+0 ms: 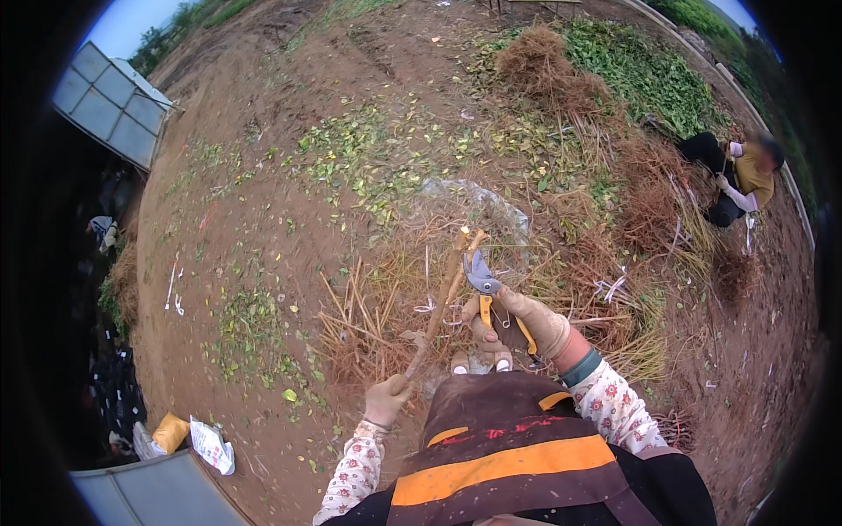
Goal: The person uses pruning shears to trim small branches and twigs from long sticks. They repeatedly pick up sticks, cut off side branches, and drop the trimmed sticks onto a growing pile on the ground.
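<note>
My left hand (386,400), in a tan glove, is closed around the lower end of a brown woody branch (436,320). The branch slants up and away from me and splits into two short, pale cut stubs at its top. In my gloved right hand (537,323) is a pair of pruning shears (486,302) with yellow handles. Their grey blades point away from me, close beside the branch just below the fork; whether they touch it I cannot tell. Below the shears, my shoe tips show past a brown apron (491,403) with orange bands.
Bundles of thin stems (360,324) lie around my feet. Brushy root piles (548,70) and green leaves (640,70) are at the far right, near a seated person (741,180). Clear plastic sheeting (491,200) lies ahead. A white sack (211,447) and metal door panels (114,101) are at left.
</note>
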### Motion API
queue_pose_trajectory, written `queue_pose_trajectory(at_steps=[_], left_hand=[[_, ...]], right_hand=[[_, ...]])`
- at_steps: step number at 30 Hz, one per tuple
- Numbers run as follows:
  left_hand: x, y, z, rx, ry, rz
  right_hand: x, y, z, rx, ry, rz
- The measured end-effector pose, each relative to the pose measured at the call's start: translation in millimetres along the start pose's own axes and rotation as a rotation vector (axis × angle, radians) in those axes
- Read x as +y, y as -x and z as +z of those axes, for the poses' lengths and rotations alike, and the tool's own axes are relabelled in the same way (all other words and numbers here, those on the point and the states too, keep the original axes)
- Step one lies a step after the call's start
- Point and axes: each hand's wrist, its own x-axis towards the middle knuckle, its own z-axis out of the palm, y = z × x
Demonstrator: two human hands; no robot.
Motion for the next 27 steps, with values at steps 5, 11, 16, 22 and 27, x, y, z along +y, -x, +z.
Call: queue_pose_trajectory(at_steps=[5, 11, 16, 22, 27], left_hand=[[5.4, 5.7, 0.0, -0.016, 0.057, 0.065], [-13.8, 7.2, 6.7, 0.040, 0.126, 0.031], [-15.0, 4.2, -6.8, 0.060, 0.089, 0.057], [-28.3, 0.2, -17.1, 0.031, 0.038, 0.091], [-42.6, 7.2, -13.3, -0.174, 0.205, 0.025]], right_hand=[[-3.1, -15.2, -6.7, 0.047, 0.185, 0.036], [11.0, -21.1, -7.9, -0.045, 0.379, -0.047], [20.6, -25.3, -10.9, -0.022, 0.166, 0.034], [20.0, -31.2, 0.1, 0.004, 0.387, 0.053], [25.1, -41.0, -5.0, -0.037, 0.431, -0.029]])
